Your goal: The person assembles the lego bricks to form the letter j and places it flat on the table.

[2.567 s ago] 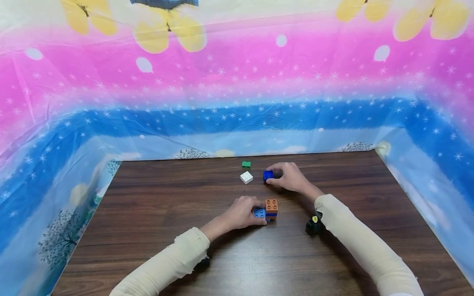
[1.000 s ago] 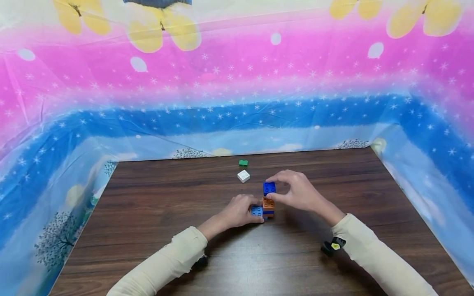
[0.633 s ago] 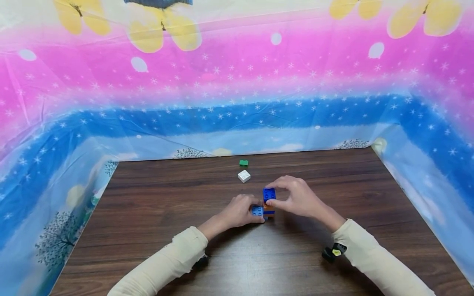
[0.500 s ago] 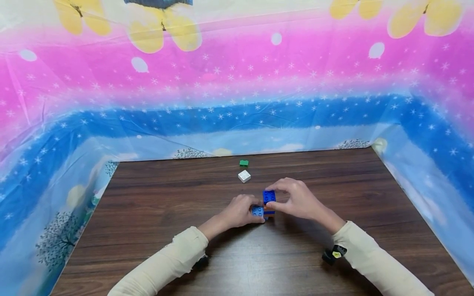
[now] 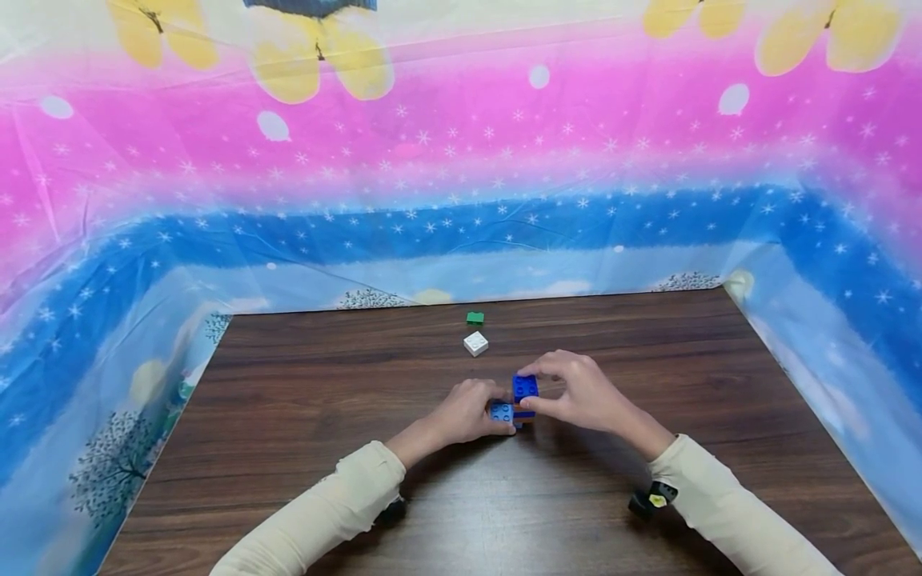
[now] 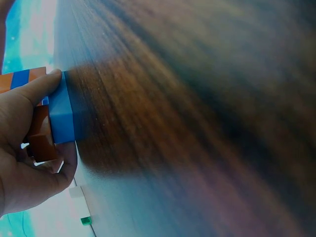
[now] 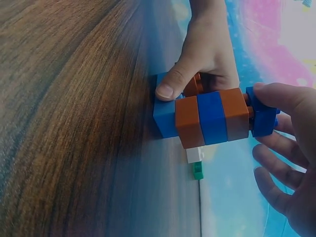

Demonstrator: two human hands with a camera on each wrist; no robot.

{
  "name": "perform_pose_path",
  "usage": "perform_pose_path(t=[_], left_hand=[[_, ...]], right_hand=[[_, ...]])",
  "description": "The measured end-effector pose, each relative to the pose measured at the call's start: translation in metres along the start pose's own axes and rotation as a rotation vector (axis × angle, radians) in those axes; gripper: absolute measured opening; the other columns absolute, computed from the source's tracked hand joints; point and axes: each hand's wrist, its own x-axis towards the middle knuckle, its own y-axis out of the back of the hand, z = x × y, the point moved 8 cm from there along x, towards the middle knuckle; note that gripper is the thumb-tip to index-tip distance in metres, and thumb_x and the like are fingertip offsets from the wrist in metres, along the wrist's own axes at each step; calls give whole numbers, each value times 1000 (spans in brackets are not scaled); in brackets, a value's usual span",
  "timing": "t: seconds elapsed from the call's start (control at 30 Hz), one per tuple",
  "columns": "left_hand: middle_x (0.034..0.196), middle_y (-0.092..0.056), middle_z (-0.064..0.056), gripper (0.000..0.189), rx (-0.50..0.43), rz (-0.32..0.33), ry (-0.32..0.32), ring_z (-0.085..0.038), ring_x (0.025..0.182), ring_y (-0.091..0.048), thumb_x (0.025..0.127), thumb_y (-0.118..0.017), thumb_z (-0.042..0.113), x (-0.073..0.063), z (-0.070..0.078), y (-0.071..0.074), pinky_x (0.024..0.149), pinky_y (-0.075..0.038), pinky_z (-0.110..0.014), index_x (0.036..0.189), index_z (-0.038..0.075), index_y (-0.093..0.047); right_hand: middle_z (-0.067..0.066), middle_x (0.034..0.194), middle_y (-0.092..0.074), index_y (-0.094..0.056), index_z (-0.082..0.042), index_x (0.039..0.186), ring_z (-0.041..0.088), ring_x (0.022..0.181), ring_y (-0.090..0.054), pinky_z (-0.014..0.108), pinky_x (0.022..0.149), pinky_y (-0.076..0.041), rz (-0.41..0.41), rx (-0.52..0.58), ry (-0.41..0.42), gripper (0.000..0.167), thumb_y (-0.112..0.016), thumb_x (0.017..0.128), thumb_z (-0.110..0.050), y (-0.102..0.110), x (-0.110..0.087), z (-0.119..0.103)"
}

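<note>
My left hand (image 5: pixel 464 412) grips a light blue toy building brick (image 5: pixel 501 411) at the base of a small stack, thumb on its near side. On that base, in the right wrist view, rise an orange brick (image 7: pixel 188 121), a blue brick (image 7: pixel 212 117) and another orange brick (image 7: pixel 237 114). My right hand (image 5: pixel 576 392) pinches a dark blue brick (image 7: pixel 262 118) between thumb and fingers over the stack's top. Orange studs show in a narrow gap beneath it. Beside the column, a further orange brick (image 6: pixel 42 136) sits within the left hand's grasp.
Behind the stack, a white brick (image 5: pixel 475 344) lies on the brown wooden table (image 5: pixel 324 360), with a green brick (image 5: pixel 475 318) beyond it. A printed pink and blue cloth (image 5: pixel 432 232) surrounds the table's back and sides.
My right hand has brought the dark blue brick from the table near the white brick to the stack's top, then lowered it. The left hand has kept its grip on the base.
</note>
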Motion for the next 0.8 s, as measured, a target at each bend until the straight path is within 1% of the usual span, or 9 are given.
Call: perform_pose_path(t=[0.3, 0.4, 0.57, 0.8], left_hand=[[100, -73, -1, 41, -26, 1, -3, -9, 86, -64, 84, -86, 32, 0, -2, 0, 71, -50, -22, 116, 9, -76], [101, -74, -1, 40, -32, 1, -7, -9, 86, -65, 84, -86, 32, 0, -1, -1, 71, -50, -22, 116, 9, -76], [100, -74, -2, 39, -21, 1, -9, -9, 86, -64, 85, -85, 32, 0, 0, 0, 71, -50, -23, 116, 10, -76], [100, -73, -1, 39, -18, 2, -8, -9, 84, -63, 85, -85, 33, 0, -1, 0, 71, -49, -23, 116, 11, -76]], right_hand=[[-6, 109, -75, -76, -18, 120, 21, 100, -66, 44, 79, -54, -25, -2, -45, 38, -81, 89, -38, -2, 0, 3], [-6, 110, -75, -76, -18, 120, 20, 101, -66, 45, 81, -53, -23, -6, -46, 38, -80, 89, -39, -3, 0, 4], [-6, 109, -76, -76, -17, 120, 20, 100, -66, 45, 80, -54, -13, -6, -38, 38, -82, 88, -37, -2, -1, 3], [-5, 109, -76, -76, -17, 120, 19, 98, -67, 41, 80, -55, -5, -8, -37, 39, -82, 87, -37, -2, -1, 1]])
